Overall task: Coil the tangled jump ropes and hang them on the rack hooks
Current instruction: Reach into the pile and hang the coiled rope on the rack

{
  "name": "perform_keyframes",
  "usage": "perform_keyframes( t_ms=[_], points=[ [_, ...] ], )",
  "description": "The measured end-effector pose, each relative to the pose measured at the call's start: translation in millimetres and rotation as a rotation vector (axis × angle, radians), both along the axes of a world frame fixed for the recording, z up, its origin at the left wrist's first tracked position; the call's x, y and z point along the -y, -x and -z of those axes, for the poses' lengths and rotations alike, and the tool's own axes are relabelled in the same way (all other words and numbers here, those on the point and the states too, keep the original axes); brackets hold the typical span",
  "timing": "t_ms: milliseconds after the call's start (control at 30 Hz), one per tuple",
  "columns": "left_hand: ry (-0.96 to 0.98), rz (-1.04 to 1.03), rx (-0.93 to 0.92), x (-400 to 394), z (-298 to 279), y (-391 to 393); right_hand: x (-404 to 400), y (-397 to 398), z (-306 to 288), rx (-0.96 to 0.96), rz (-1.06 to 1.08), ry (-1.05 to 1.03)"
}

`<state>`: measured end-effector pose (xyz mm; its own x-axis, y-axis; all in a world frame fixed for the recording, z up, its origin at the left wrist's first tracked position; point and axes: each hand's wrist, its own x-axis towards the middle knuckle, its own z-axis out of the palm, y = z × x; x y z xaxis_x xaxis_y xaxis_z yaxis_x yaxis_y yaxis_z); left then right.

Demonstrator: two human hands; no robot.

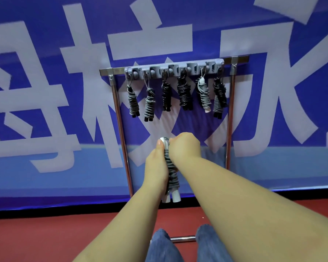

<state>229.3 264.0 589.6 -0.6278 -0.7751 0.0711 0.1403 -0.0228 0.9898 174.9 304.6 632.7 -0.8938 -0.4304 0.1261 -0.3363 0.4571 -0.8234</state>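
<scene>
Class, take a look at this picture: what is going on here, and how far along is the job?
A person stands facing a metal rack before a blue banner. The left hand grips a coiled grey jump rope with white handles, while the right hand pinches its top end. Six coiled ropes already hang from the hook strip; this one is not yet hung.

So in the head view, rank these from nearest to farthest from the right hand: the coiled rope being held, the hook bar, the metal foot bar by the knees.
1. Coiled rope: right hand grips its top, left hand its side.
2. Hook bar: above, on the rack.
3. Foot bar: lowest in the frame, between the knees.
</scene>
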Motion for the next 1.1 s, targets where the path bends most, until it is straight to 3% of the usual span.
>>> perform_keyframes(
  t_ms=[67, 233, 367, 433, 533, 567, 600, 633, 700, 867, 1100],
  points=[
    [0.022, -0.009, 0.0, -3, 2, -1, 1, 1, 1, 0.008, 0.032, -0.073],
    [0.035, 0.049, 0.022, -9, -2, -5, -7, 6, 4, 0.01, -0.022, 0.013],
    [0.044, 0.115, 0.026, -9, -7, -6, -8, 10, -12, 0.162, 0.011, 0.109],
    [0.028, 0.148, 0.012, -8, -10, -5, -12, 9, -14, -0.076, 0.037, -0.132],
    [-0.029, 0.194, -0.013, -13, -12, -4, -13, 19, -21, -0.096, -0.029, -0.2],
    [-0.042, 0.203, -0.023, -13, -12, -3, -12, 21, -23, -0.058, -0.027, -0.174],
    [-0.051, 0.207, -0.029, -12, -11, -5, -11, 26, -18, 0.018, -0.089, -0.023],
    [-0.04, 0.208, -0.026, -8, -8, -5, -11, 28, -20, 0.2, -0.11, 0.118],
    [0.055, 0.23, 0.008, 4, -5, -7, -12, 32, -17, 0.378, -0.209, 0.278],
    [0.336, 0.304, 0.091, 27, -16, -8, -12, 38, -8, 0.345, -0.331, 0.165],
    [0.678, 0.017, 0.192, 19, -23, 17, -4, 47, -10, 0.567, -0.252, 0.342]
  ],
)
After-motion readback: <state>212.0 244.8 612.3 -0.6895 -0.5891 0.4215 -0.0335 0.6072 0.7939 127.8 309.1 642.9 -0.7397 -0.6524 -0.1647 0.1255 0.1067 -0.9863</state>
